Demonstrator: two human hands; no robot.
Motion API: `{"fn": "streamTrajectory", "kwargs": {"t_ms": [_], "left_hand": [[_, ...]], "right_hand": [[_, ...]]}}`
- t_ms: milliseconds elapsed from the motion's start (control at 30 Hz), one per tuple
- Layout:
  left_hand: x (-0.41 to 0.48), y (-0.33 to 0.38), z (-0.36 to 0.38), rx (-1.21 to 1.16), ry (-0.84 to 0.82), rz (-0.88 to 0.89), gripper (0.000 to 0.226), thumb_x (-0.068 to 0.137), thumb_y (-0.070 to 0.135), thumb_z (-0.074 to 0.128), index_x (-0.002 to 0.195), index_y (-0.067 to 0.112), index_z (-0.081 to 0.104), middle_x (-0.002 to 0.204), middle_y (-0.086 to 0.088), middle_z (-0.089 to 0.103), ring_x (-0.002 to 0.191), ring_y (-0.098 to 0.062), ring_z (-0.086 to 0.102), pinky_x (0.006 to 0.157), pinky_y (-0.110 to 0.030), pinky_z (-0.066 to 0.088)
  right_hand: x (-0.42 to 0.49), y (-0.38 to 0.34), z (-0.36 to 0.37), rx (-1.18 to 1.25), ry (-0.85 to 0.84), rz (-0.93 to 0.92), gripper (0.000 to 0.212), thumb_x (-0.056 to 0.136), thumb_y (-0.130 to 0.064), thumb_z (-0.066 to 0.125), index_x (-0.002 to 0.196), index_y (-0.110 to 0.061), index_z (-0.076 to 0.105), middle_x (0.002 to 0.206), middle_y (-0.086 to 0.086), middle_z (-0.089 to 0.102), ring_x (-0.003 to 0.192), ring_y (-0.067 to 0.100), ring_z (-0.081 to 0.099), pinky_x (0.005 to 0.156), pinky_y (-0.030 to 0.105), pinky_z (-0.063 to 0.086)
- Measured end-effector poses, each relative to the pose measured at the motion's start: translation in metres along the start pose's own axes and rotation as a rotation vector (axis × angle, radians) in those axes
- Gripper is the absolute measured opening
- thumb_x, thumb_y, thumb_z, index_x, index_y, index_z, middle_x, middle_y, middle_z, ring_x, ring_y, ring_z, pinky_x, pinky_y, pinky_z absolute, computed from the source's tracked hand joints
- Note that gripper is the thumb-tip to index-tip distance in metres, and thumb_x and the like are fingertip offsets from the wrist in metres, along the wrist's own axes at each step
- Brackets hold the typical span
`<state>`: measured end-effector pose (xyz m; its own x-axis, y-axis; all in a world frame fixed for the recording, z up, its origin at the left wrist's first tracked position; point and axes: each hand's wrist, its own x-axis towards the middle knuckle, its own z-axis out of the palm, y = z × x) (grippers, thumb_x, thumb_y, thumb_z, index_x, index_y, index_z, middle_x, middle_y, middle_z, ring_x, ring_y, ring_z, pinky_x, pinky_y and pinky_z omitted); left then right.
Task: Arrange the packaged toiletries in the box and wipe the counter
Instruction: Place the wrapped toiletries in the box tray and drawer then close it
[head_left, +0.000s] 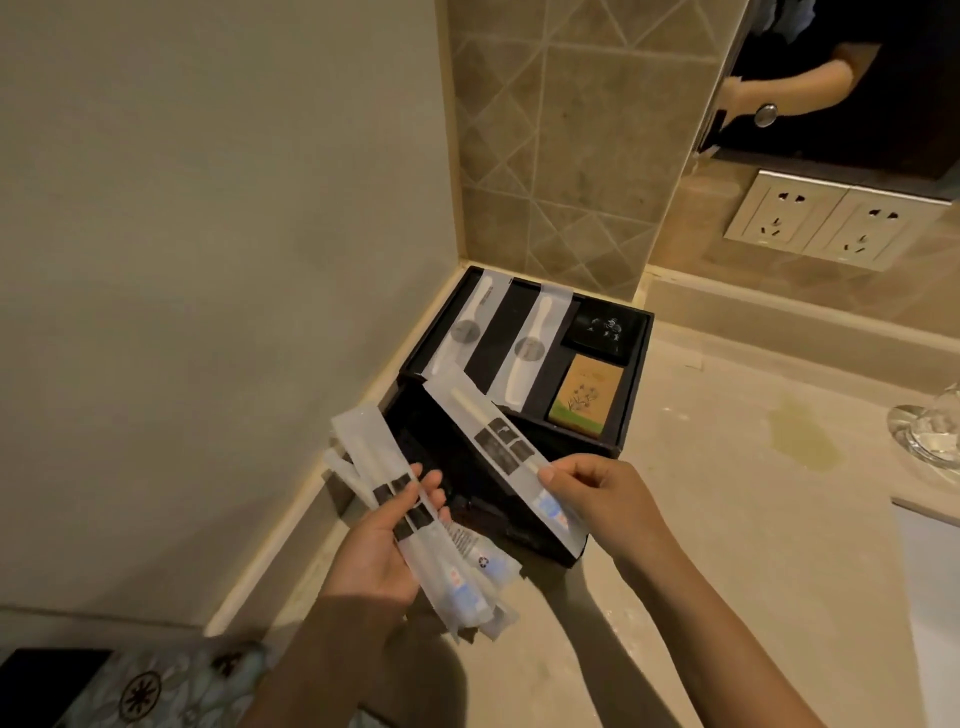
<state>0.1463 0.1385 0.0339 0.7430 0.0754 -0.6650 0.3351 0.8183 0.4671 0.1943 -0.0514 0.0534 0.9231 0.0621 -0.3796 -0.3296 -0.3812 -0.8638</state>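
L hand (382, 540) grips pkt bundle (415, 525) | R hand (597, 499) pinches single pkt (498, 441) over box (631, 384)

Black divided box (631, 410) in counter (737, 545) corner, against wall. Rear section: 2 packaged combs (524, 353) side by side, black packet (602, 332), kraft soap box (587, 397). Front section mostly empty; 1 toothbrush pack (498, 447) angled over it, bundle of packs (415, 525) left of it.
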Motion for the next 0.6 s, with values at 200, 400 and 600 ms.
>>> {"fn": "streamTrajectory", "kwargs": {"t_ms": [200, 400, 600], "left_hand": [[-0.016, -0.015, -0.029, -0.042, 0.063, 0.034, 0.035, 0.09, 0.011, 0.047, 0.069, 0.011, 0.074, 0.06, -0.004, 0.07, 0.049, -0.012, 0.065, 0.053, -0.028, 0.056], [-0.029, -0.021, -0.038, -0.019, 0.041, 0.035, 0.052, 0.093, 0.014, 0.041, 0.054, 0.013, 0.074, 0.058, -0.003, 0.068, 0.048, -0.012, 0.064, 0.049, -0.026, 0.056], [-0.012, -0.006, -0.035, -0.061, 0.09, -0.042, 0.023, 0.092, 0.012, 0.046, 0.082, 0.013, 0.066, 0.058, -0.003, 0.071, 0.063, -0.015, 0.062, 0.06, -0.033, 0.054]], "right_hand": [[0.012, 0.018, -0.006, -0.33, -0.016, -0.04, 0.025, 0.09, -0.02, 0.058, 0.073, -0.006, 0.07, 0.068, -0.001, 0.062, 0.062, 0.005, 0.052, 0.056, 0.017, 0.037], [0.032, 0.008, 0.02, -0.584, 0.018, -0.107, 0.024, 0.094, -0.02, 0.051, 0.086, -0.008, 0.07, 0.086, 0.01, 0.069, 0.077, 0.023, 0.061, 0.067, 0.029, 0.043], [0.049, 0.015, 0.046, -0.741, 0.121, -0.098, 0.025, 0.088, 0.0, 0.047, 0.102, -0.007, 0.068, 0.1, 0.014, 0.069, 0.089, 0.032, 0.063, 0.075, 0.039, 0.054]]}}
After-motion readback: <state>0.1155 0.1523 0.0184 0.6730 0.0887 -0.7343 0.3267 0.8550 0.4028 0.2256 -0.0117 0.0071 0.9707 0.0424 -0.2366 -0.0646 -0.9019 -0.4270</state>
